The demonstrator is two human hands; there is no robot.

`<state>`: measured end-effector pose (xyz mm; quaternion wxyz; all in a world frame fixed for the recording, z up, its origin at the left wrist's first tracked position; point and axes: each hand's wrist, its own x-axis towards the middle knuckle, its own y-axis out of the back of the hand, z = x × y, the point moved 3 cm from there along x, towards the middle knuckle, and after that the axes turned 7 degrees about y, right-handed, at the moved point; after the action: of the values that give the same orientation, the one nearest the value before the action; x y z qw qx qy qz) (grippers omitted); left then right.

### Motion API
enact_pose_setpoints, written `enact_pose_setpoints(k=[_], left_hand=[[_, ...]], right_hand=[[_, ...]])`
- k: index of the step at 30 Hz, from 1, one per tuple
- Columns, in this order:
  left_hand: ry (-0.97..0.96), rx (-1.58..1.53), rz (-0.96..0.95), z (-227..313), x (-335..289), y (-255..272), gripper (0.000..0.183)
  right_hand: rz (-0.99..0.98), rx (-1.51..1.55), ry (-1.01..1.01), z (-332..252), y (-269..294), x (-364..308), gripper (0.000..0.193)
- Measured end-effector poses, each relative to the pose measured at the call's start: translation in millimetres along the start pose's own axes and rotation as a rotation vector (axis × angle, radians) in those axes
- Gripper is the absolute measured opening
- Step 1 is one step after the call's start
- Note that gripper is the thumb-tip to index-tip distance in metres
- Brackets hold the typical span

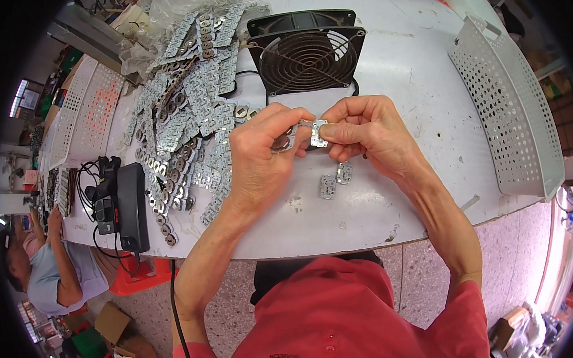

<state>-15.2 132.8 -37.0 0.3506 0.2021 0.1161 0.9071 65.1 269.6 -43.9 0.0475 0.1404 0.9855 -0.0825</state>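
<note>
Over the middle of the table, just in front of a black fan, my two hands meet. My right hand (369, 132) pinches a small silvery circuit board (318, 133) between thumb and fingers. My left hand (266, 151) is closed round a metallic strip of joined pieces (285, 139), whose end reaches the small board; whether they are still joined I cannot tell. On the table below my hands lie two separate small boards (327, 187). A large heap of silvery board strips (193, 100) spreads to the left of my left hand.
The black fan (308, 59) stands beyond my hands. White perforated baskets stand at right (510, 105) and left (85, 117). A black power adapter (133, 208) and cables lie at the left front edge. Another person (63, 265) sits at far left beside a red stool (140, 278).
</note>
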Motion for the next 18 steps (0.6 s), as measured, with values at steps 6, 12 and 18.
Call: enact_pose_setpoints(k=[6,12,18], left_hand=[[0.314,-0.308,0.002,-2.7,-1.5,3.2,0.014],[0.304,-0.324,0.013,-0.8,-1.5,3.9,0.011],[0.137,-0.196,0.017,0.5,-1.6,3.7,0.01]], right_hand=[[0.036,0.008,0.007,3.4,0.4,-0.6,0.016],[0.041,0.001,0.017,3.6,-0.7,-1.4,0.016],[0.059,0.004,-0.003,-0.1,-2.6,-2.8,0.011]])
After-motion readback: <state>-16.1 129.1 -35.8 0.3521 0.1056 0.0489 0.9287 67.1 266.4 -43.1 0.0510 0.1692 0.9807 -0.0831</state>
